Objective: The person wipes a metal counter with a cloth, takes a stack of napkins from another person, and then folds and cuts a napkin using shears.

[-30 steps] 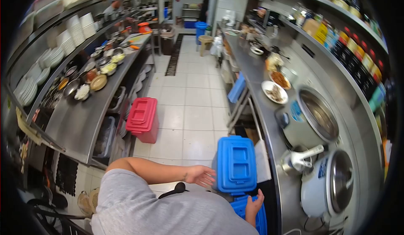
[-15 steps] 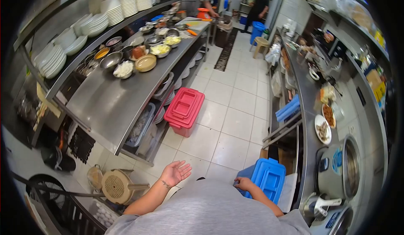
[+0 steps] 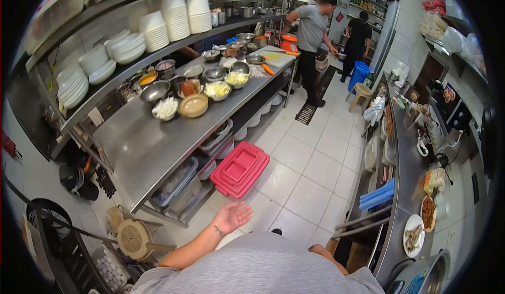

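My left hand (image 3: 231,216) is held out palm up with the fingers spread. It holds nothing and hovers over the tiled floor, just short of a red lidded box (image 3: 239,169). Only a small part of my right hand (image 3: 317,249) shows past my grey shirt, low at my right side beside the right-hand steel counter (image 3: 402,189). Its fingers are hidden. The red box stands on the floor against the long steel counter (image 3: 142,147) on my left.
Metal bowls of cut food (image 3: 194,104) sit on the left counter, under stacked white plates (image 3: 176,18). Two people (image 3: 310,31) stand at the far end of the aisle. Plates of food (image 3: 413,236) and blue trays (image 3: 377,195) are on the right. A beige fan (image 3: 132,239) is at lower left.
The view has swung up and left, and the blue box has gone out of sight. My left hand has turned palm up. My right hand has dropped behind my shirt.
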The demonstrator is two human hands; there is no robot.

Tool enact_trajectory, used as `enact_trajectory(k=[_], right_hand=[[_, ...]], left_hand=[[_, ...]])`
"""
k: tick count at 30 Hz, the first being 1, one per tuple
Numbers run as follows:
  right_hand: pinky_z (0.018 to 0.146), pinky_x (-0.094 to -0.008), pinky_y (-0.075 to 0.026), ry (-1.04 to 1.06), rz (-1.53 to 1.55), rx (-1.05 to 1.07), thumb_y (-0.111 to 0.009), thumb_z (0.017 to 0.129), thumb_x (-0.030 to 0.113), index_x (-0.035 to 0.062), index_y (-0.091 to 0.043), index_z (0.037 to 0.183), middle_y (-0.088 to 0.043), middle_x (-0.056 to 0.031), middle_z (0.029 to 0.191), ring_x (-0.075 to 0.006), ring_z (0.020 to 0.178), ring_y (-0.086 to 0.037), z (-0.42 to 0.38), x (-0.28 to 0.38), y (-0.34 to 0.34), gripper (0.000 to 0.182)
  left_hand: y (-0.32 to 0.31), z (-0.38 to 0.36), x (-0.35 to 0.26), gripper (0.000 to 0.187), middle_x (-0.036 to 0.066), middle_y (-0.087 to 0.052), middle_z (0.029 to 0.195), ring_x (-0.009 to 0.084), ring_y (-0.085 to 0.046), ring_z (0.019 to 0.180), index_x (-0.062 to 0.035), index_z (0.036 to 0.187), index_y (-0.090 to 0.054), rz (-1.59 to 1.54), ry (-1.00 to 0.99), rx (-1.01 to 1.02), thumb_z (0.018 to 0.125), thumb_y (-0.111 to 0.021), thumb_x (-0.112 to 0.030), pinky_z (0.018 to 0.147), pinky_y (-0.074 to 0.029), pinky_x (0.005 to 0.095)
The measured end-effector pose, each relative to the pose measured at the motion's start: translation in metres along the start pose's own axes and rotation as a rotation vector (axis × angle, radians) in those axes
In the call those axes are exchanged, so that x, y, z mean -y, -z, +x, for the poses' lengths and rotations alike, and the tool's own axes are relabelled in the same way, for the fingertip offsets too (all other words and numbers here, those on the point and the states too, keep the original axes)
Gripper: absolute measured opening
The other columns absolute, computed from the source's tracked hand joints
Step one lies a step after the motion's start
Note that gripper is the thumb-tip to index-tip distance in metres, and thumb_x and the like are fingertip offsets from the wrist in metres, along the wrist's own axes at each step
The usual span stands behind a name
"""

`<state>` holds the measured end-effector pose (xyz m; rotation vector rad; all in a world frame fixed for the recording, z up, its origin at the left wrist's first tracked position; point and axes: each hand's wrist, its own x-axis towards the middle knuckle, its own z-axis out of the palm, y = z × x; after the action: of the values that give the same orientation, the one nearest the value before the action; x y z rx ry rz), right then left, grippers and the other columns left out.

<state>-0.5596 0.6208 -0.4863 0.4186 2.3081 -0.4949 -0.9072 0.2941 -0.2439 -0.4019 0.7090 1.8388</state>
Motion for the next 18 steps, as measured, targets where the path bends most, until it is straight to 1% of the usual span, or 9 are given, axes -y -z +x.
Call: enact_trajectory(k=[3,4,7,10,11,12,13,14,18], right_hand=[[0.061,-0.0338,-0.054,0.047,0.056,0.032,-0.063,0.08,0.03,0.0114,-0.069,0.105,-0.069,-0.0104,0.083,-0.0217,0.062,-0.066,0.047,-0.082,0.007,0.031],[0.059,-0.0329,-0.054,-0.195,0.366,-0.039,-0.062,0.081,0.029,0.0098,-0.069,0.105,-0.068,-0.0103,0.076,-0.0213,0.06,-0.065,0.034,-0.081,0.034,0.031],[0.058,-0.0332,-0.054,-0.441,0.755,-0.201,-0.061,0.082,0.03,0.0079,-0.07,0.102,-0.068,-0.0102,0.075,-0.0219,0.058,-0.064,0.033,-0.107,0.07,0.032],[0.063,-0.0357,-0.054,-0.329,0.378,-0.036,-0.062,0.081,0.027,0.0067,-0.07,0.095,-0.068,-0.0099,0.074,-0.0231,0.059,-0.065,0.068,-0.158,0.07,0.026],[0.065,-0.0366,-0.054,-0.255,0.138,0.038,-0.063,0.081,0.025,0.0067,-0.07,0.094,-0.068,-0.01,0.074,-0.0237,0.06,-0.066,0.076,-0.172,0.068,0.024],[0.066,-0.0371,-0.053,-0.399,0.404,0.096,-0.062,0.082,0.023,0.0077,-0.07,0.092,-0.069,-0.0092,0.075,-0.0238,0.061,-0.066,0.08,-0.173,0.073,0.02],[0.066,-0.0371,-0.053,-0.403,0.413,0.099,-0.062,0.082,0.023,0.0077,-0.07,0.092,-0.069,-0.0092,0.075,-0.0238,0.061,-0.066,0.087,-0.176,0.068,0.02],[0.065,-0.0372,-0.053,-0.249,0.42,-0.049,-0.061,0.083,0.023,0.0077,-0.069,0.094,-0.068,-0.0088,0.074,-0.0235,0.059,-0.065,0.092,-0.179,0.053,0.021],[0.07,-0.0381,-0.052,-0.305,0.532,-0.065,-0.059,0.084,0.023,0.008,-0.069,0.095,-0.067,-0.0101,0.082,-0.025,0.068,-0.065,0.1,-0.177,0.071,0.021]], left_hand=[[-0.075,0.049,0.009,0.033,0.017,-0.056,0.12,0.0318,-0.057,0.111,-0.0054,0.118,-0.051,0.117,0.121,0.079,0.092,-0.052,-0.025,0.094,-0.047,0.0439],[-0.091,0.069,0.01,0.035,0.015,-0.058,0.119,0.0291,-0.057,0.111,-0.0057,0.12,-0.05,0.224,0.138,0.14,0.093,-0.051,-0.028,0.094,-0.047,0.0425],[-0.101,0.145,0.01,0.039,0.013,-0.057,0.12,0.0265,-0.057,0.112,-0.0054,0.123,-0.049,0.63,0.078,0.259,0.094,-0.05,-0.032,0.092,-0.048,0.0409],[-0.018,0.233,0.019,0.044,0.011,-0.062,0.109,0.0221,-0.061,0.096,-0.0045,0.12,-0.053,0.987,-0.001,-0.185,0.092,-0.055,-0.038,0.082,-0.049,0.0365],[0.012,0.243,0.023,0.034,0.01,-0.065,0.095,0.0198,-0.062,0.083,-0.0045,0.106,-0.061,1.134,-0.04,-0.364,0.089,-0.057,-0.034,0.071,-0.049,0.0346],[0.065,0.257,0.017,0.031,0.01,-0.066,0.083,0.0226,-0.063,0.074,-0.005,0.092,-0.066,1.589,-0.117,-0.303,0.087,-0.057,-0.035,0.066,-0.048,0.0391],[0.086,0.247,0.009,0.031,0.023,-0.064,0.089,0.0319,-0.064,0.089,-0.0037,0.089,-0.069,2.089,-0.017,-0.22,0.085,-0.055,-0.031,0.073,-0.049,0.045],[0.14,0.255,0.007,0.028,0.021,-0.066,0.098,0.0337,-0.063,0.098,-0.0066,0.097,-0.07,2.305,0.204,-0.156,0.085,-0.055,-0.028,0.082,-0.048,0.0442],[0.167,0.196,-0.035,0.03,0.02,-0.066,0.099,0.0344,-0.063,0.097,-0.0068,0.101,-0.069,1.967,0.716,-0.452,0.083,-0.057,-0.028,0.083,-0.049,0.0441]])
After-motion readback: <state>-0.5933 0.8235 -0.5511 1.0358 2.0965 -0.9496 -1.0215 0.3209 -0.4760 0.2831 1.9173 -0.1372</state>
